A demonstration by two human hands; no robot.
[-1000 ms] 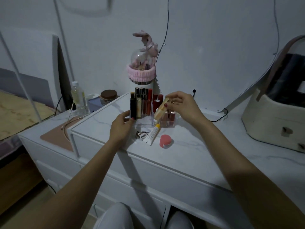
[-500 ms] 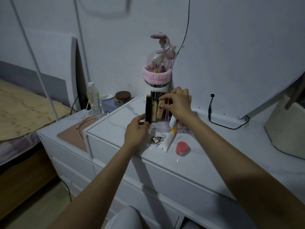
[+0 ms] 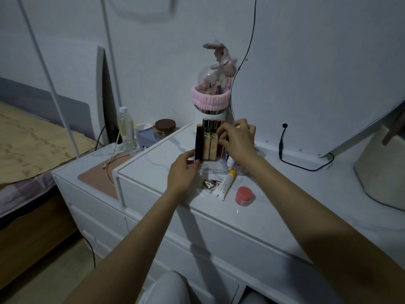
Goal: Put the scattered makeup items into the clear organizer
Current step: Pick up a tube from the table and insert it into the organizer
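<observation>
Here, two hands at one organizer [image 3: 213, 166] on the table [image 3: 285, 207]: left hand [image 3: 183, 170] gripping its corner, right hand [image 3: 237, 142] curled over tubes [image 3: 210, 148], grasp unclear. Loose nearby: one tube [image 3: 225, 185], one jar [image 3: 244, 195], one clip [image 3: 210, 184].

No lettering is legible anywhere (labels too blurred).

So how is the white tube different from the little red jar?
The white tube is long and thin and lies flat; the red jar is short and round. The tube is white with a yellow cap; the jar is red all over. Both rest on the dresser top, outside the clear organizer.
</observation>
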